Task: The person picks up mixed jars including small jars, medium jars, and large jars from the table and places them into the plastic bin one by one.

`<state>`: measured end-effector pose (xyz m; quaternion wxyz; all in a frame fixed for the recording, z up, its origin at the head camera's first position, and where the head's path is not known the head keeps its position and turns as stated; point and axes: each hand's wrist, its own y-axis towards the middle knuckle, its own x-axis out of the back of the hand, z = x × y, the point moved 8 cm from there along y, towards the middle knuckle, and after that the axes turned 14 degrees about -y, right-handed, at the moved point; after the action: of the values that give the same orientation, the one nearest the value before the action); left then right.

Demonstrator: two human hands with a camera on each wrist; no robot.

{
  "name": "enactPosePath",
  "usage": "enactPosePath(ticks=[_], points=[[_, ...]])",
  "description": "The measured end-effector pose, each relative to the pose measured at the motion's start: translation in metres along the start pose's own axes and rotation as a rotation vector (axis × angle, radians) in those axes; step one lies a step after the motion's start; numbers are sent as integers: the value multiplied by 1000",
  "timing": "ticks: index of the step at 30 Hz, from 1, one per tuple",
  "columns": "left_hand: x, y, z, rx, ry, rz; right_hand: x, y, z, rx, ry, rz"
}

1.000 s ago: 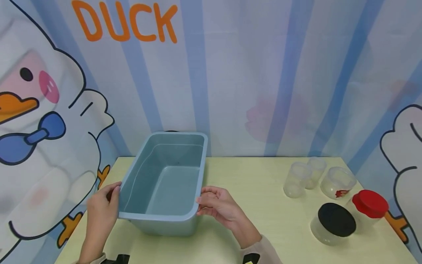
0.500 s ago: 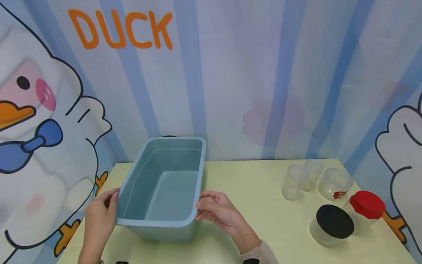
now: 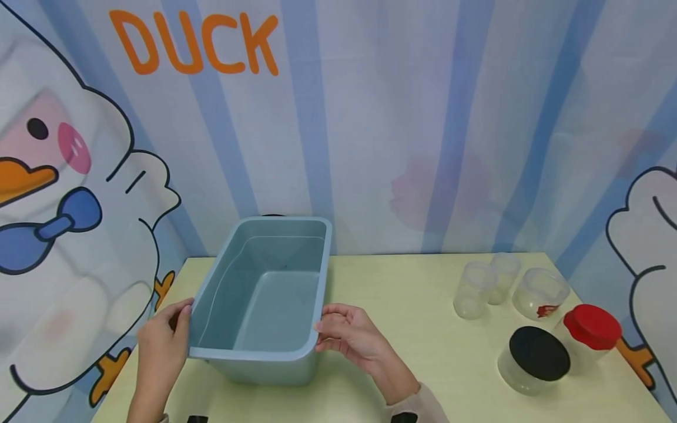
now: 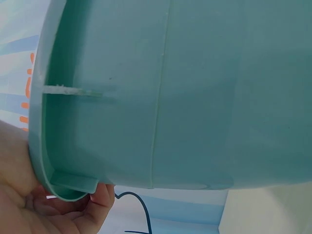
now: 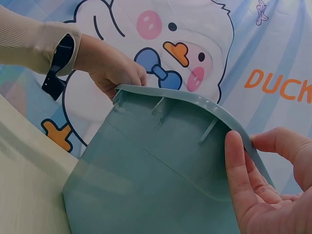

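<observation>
A blue-green plastic basin (image 3: 275, 305) with nothing inside stands on the left part of the table in the head view. My left hand (image 3: 161, 341) grips its rim at the near left corner; in the left wrist view the fingers (image 4: 100, 204) curl under that rim. On the other side, my right hand (image 3: 351, 335) pinches the rim near the right front corner. The right wrist view shows the thumb over the rim's outer edge and fingers (image 5: 236, 156) beneath it, with the basin's ribbed outer wall (image 5: 156, 161) between both hands.
Two clear cups (image 3: 473, 291) and a clear bowl-like container (image 3: 540, 294) stand at the table's back right. In front of them are a black-lidded jar (image 3: 536, 359) and a red-lidded jar (image 3: 591, 328). A duck-print curtain (image 3: 370, 117) hangs behind the pale yellow table (image 3: 391, 288).
The head view shifts slightly. Both hands keep their hold on the basin's rim, and the basin stays in place on the table.
</observation>
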<state>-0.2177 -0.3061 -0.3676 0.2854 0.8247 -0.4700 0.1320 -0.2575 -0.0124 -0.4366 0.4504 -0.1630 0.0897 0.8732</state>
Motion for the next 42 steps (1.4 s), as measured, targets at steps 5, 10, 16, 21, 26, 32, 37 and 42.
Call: enactPosePath(ticks=[5, 10, 16, 21, 26, 32, 37, 42], points=[[0, -1, -1, 5, -1, -1, 1, 0, 0, 2, 3, 4], [-1, -1, -1, 23, -7, 6, 1, -1, 1, 12, -3, 8], [-2, -3, 0, 34, -3, 12, 1, -3, 2, 6, -8, 8], [-3, -5, -1, 24, -12, 11, 1, -4, 3, 4, -12, 9], [-3, -6, -4, 0, -24, 2, 2, -5, 3, 11, -14, 12], [-6, -5, -8, -16, -31, 13, 5, -7, 5, 25, -7, 6], [-9, -6, -6, 18, -29, 32, 7, -9, 5, 31, -13, 7], [-11, -9, -4, 63, -28, 40, 9, -12, 4, 33, -26, 11]])
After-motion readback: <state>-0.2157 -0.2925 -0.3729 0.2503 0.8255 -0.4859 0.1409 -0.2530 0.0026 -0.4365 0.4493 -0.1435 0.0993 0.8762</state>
